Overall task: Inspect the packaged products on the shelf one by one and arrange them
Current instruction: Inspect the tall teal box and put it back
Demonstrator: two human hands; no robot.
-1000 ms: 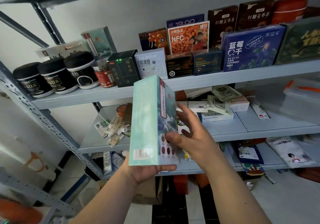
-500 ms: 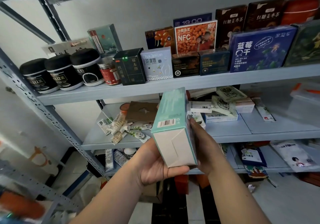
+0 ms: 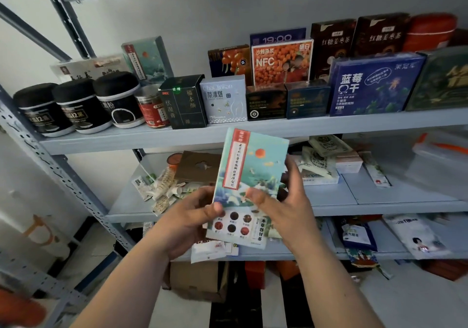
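Shelving point(image 3: 126, 142) standing against pale wall point(image 3: 177, 11). Gripping teal box point(image 3: 249, 175) with left hand point(image 3: 187, 221) and right hand point(image 3: 291, 208), thumbs pressing its front.

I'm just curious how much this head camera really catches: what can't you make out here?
Head view, teal box: its back faces away; thumbs of the left hand and right hand cover part of its front.
Head view, 19:00 box: only its top strip shows behind the NFC box.
Head view, dark green box: cut off by the right edge.
Head view, print on the teal box's red strip: too small to read.
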